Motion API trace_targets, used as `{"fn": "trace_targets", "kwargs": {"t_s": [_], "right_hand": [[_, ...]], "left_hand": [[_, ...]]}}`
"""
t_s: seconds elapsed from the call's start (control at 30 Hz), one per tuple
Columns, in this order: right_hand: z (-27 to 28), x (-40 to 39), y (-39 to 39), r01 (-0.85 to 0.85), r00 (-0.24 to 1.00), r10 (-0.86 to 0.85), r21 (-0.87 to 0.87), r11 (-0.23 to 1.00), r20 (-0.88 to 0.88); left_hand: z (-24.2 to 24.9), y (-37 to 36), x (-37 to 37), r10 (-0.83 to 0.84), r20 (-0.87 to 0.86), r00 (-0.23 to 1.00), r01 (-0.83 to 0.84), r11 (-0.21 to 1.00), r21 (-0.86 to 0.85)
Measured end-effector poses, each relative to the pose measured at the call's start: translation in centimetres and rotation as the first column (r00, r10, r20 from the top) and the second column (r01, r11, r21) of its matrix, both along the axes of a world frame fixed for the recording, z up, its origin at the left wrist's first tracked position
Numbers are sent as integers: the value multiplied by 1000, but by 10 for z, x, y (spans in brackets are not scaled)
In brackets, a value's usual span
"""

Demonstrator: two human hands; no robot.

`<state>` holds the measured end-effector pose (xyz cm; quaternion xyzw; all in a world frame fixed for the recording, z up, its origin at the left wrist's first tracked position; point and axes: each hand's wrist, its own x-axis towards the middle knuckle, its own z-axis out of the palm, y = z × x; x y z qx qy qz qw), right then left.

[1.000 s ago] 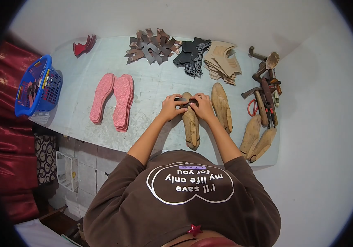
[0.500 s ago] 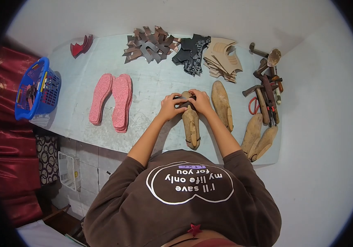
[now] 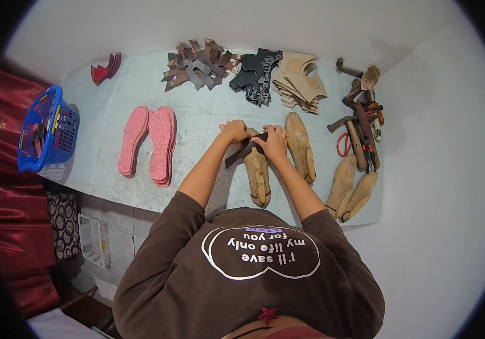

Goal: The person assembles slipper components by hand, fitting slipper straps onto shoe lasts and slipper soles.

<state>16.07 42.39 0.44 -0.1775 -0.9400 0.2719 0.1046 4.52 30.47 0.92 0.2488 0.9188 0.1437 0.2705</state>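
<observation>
A wooden shoe last (image 3: 258, 179) lies on the table in front of me, its toe end between my hands. Across that end runs a dark brown leather upper piece (image 3: 237, 157), one end sticking out loose to the left. My left hand (image 3: 234, 131) is closed at the toe, curled fingers on the leather's edge, their tips partly hidden. From the right, my right hand (image 3: 275, 142) grips the same piece against the last, fingers bent over it. A second wooden last (image 3: 300, 141) lies just right of my right hand.
Pink insoles (image 3: 162, 144) lie in stacks at left, near a blue basket (image 3: 61, 133). Along the back are brown cut pieces (image 3: 200, 70), black pieces (image 3: 252, 79) and beige pieces (image 3: 296, 79). Hammers and other hand tools (image 3: 361, 121) crowd the right edge above more lasts (image 3: 342, 182).
My left hand has turned and closed higher by the toe, and the leather piece's left end now shows loose. My right hand stays on the last. The whole view has shifted slightly.
</observation>
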Motion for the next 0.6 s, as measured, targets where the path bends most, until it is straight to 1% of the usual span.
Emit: {"fn": "trace_targets", "kwargs": {"t_s": [0.03,0.17,0.23,0.27,0.33,0.37,0.43,0.47,0.53,0.57,0.6], "right_hand": [[3,2,-2,47,999,-47,-3,999,2],[15,8,-9,99,995,-99,2,995,-24],[21,9,-11,129,991,-130,-21,991,-42],[23,10,-11,131,990,-132,-22,991,-47],[32,15,-11,131,989,-141,-187,974,-43],[33,17,-11,132,989,-142,-187,973,-44],[36,22,-12,97,978,-137,-237,967,-157],[40,27,-12,98,978,-138,-238,966,-158],[60,36,-14,53,987,-72,-131,990,-145],[63,39,-14,55,986,-74,-130,990,-147],[65,42,-13,43,988,-65,-150,988,-143]], "left_hand": [[0,1,-3,-23,48,999,25,999,-42],[1,3,-2,-46,41,998,48,998,-44],[17,6,9,40,-24,999,-41,998,-38],[11,5,4,38,-28,999,-39,998,-39],[4,1,-1,-10,108,994,-10,982,190],[-1,1,-2,-11,107,994,-10,982,190],[24,-3,8,-9,215,977,-74,924,375],[29,-4,12,-10,214,977,-73,924,374],[34,-6,17,20,272,962,-149,874,462],[37,-7,19,18,270,963,-146,874,464],[40,-9,20,16,315,949,-181,845,503]]}}
